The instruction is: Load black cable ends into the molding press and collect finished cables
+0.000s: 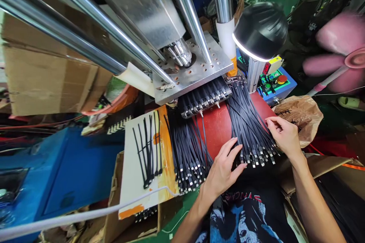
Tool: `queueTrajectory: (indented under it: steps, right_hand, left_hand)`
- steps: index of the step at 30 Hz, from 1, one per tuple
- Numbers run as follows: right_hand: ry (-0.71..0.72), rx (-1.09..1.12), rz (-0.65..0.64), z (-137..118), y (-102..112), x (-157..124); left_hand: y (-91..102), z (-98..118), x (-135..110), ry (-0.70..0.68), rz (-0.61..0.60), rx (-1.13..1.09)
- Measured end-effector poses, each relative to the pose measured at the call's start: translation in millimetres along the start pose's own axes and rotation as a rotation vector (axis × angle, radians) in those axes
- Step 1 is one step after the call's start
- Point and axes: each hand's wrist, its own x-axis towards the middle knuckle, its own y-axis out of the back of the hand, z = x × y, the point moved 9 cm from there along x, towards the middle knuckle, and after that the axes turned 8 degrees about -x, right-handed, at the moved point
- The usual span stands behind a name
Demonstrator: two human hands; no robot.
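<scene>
My left hand [224,167] is over the red work surface [217,123], fingers stretched and a little apart, with nothing visible in it. Its fingertips reach the near left edge of a fan of black USB cables [251,121], whose metal plugs point toward me. On the other side of that fan is my right hand [283,136], thumb and forefinger pinched together; whatever is between them is too small to name. A second bunch of black cables [188,148] lies left of the red surface. Between the bunches, a mould plate [208,100] holds a row of cable plugs beneath the press plate [196,72].
Steel columns and a press head [159,19] rise ahead. A black lamp [261,30] stands by a blue control box [281,83] with buttons. Right are a brown paper bag [302,117] and a pink fan [339,49]. Left, several cables lie on a white board [134,174].
</scene>
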Motion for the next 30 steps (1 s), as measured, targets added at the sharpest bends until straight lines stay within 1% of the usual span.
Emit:
queueTrajectory:
  steps: [4, 6, 8, 10, 12, 14, 16, 17, 19, 22, 27, 30]
  right_hand:
    - [-0.004, -0.004, -0.002, 4.3, -0.2, 0.0]
    - [-0.009, -0.002, -0.006, 2.0, 1.3, 0.3]
    - [-0.01, 0.001, -0.004, -8.9, 4.5, 0.5]
    - [0.031, 0.011, -0.041, -32.5, 3.6, -0.4]
    - [0.117, 0.032, -0.165, -64.4, -8.0, -4.6]
    - [0.201, 0.012, -0.341, -91.6, -28.0, -14.1]
    - [0.234, -0.1, -0.46, -102.4, -46.5, -24.6]
    - [0.233, -0.18, -0.486, -102.1, -53.1, -28.6]
    - [0.222, -0.327, -0.499, -96.6, -61.3, -34.2]
    - [0.2, -0.498, -0.494, -91.3, -65.6, -38.7]
    - [0.178, -0.753, -0.45, -104.2, -62.6, -42.6]
    - [0.18, -0.836, -0.427, -107.4, -63.0, -44.7]
  left_hand:
    - [1.1, -3.0, -4.1, 0.018, -0.002, -0.014]
    - [1.9, -4.8, -4.6, 0.031, 0.001, -0.008]
    - [1.8, -5.9, -3.9, 0.046, 0.001, 0.002]
    - [0.1, -6.6, -2.5, 0.069, -0.001, 0.013]
    - [-1.6, -6.8, -1.1, 0.1, 0.017, 0.023]
    - [-3.3, -6.1, -0.1, 0.131, 0.05, 0.031]
    - [-5.5, -5.0, 0.2, 0.157, 0.08, 0.037]
    - [-6.9, -4.3, 0.3, 0.166, 0.087, 0.038]
    - [-9.4, -3.2, 0.4, 0.174, 0.088, 0.033]
    - [-10.2, -3.3, 0.7, 0.175, 0.086, 0.018]
    - [-7.5, -4.2, 0.9, 0.156, 0.082, 0.003]
    - [-6.7, -3.7, 1.0, 0.146, 0.077, -0.014]
